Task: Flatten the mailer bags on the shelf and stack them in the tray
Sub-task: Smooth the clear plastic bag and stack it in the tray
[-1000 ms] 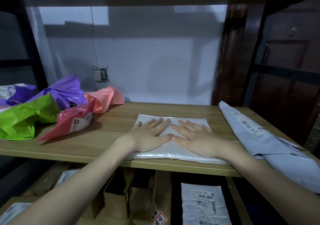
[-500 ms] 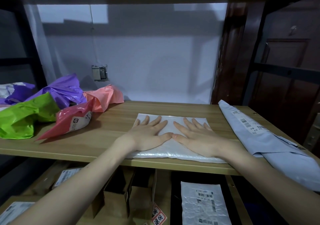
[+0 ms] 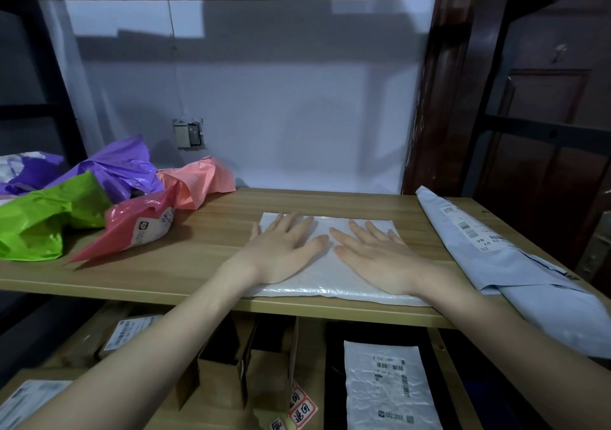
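Observation:
A white mailer bag (image 3: 330, 284) lies flat on the wooden shelf (image 3: 205, 264), near its front edge. My left hand (image 3: 284, 248) presses on the bag's left half with straight, spread fingers. On the right half my right hand (image 3: 373, 257) presses palm down the same way. A small gap separates the two hands. At the shelf's left lie crumpled bags: green (image 3: 43, 218), purple (image 3: 115, 168), red with a label (image 3: 139, 228) and pink (image 3: 198, 181). No tray is plainly in view.
A long grey-blue mailer (image 3: 515, 264) with barcode labels lies along the shelf's right side. Below the shelf are cardboard boxes (image 3: 264, 363) and a white labelled parcel (image 3: 386, 386) on something black. A white wall stands behind, with dark shelf posts at both sides.
Both hands have slid apart across the white bag, the left one leftward and the right one rightward; their fingertips no longer touch.

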A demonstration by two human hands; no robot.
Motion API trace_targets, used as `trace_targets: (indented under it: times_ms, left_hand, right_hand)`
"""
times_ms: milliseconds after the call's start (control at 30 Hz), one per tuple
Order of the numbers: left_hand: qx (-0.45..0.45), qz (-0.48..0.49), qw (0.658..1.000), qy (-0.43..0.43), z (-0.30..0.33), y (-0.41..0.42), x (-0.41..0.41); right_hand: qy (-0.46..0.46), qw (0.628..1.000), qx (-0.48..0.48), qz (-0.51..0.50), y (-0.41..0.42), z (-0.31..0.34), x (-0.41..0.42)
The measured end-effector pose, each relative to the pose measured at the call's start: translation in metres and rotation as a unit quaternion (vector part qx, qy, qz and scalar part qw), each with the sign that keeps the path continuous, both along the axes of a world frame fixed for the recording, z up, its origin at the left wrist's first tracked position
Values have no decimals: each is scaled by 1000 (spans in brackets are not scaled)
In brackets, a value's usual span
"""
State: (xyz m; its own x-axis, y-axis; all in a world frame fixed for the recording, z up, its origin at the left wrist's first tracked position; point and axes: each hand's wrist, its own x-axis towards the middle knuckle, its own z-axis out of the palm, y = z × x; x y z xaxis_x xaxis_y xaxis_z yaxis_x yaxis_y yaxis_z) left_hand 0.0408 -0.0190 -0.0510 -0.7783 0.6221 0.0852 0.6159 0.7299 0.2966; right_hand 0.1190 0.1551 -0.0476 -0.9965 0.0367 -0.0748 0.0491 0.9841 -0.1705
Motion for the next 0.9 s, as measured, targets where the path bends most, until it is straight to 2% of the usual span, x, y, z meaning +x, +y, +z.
trace_targets:
  times_ms: [133,200,267,333,400,500,600,667,733,833,900]
  left_hand:
    - [140,48,988,38,-4,-3,-7]
    - [190,114,974,49,-2,-6,-6]
    - [163,191,965,74,2,-11,-4]
    - [96,228,964,92,4,-17,0]
    - [85,209,971,78,2,-24,3]
    - [223,140,964,41,-1,-31,7]
    - [415,104,904,-18,6,-38,15]
    - [503,67,858,-80,13,-45,25]
    - [536,31,834,-126,20,-53,39]
    - [526,-15,834,-164,35,-66,63]
    - [505,-54,837,-201,42,-72,77]
  right_hand:
    - [26,999,-19,-3,-2,2,3]
    - [58,998,-36,-5,-4,4,8]
    - [127,991,-42,-20,-6,6,14]
    - [214,976,-4,-35,-8,8,20]
    - [259,965,13,-42,-11,9,25]
    - [294,954,-30,-47,-15,9,36]
    - [349,935,-54,-30,-16,12,53]
    - [367,927,-82,5,-15,14,64]
    - [396,912,-90,52,-13,18,74]
    - [410,906,-66,81,-9,26,88]
    - [378,915,-109,85,-10,31,100]
